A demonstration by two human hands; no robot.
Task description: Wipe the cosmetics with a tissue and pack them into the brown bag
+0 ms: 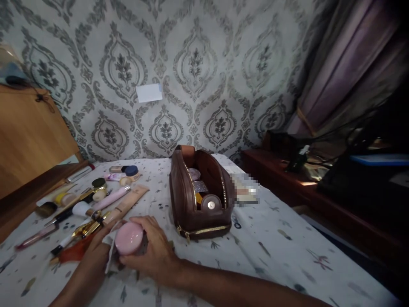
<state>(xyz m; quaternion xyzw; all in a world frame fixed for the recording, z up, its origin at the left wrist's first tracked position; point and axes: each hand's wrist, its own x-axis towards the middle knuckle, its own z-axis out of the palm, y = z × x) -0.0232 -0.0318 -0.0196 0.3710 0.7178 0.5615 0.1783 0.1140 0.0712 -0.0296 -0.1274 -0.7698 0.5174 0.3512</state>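
A round pink compact (pixel 129 238) rests low over the patterned bedsheet (pixel 275 256), and both my hands are on it. My right hand (pixel 154 249) curls around its right side with fingers bent over the top. My left hand (pixel 97 251) grips its left side together with a white cloth or tissue (pixel 110 256). Just right of them stands an open brown cosmetic bag (pixel 198 196) with a gold zipper, holding several small jars and compacts.
Several makeup items lie to the left: brushes (pixel 68 213), tubes (pixel 126 204), small pots (pixel 99 184). A wooden headboard (pixel 28 140) rises at far left. A dark wooden bench (pixel 287 179) with cluttered things and a curtain (pixel 348 72) are at right.
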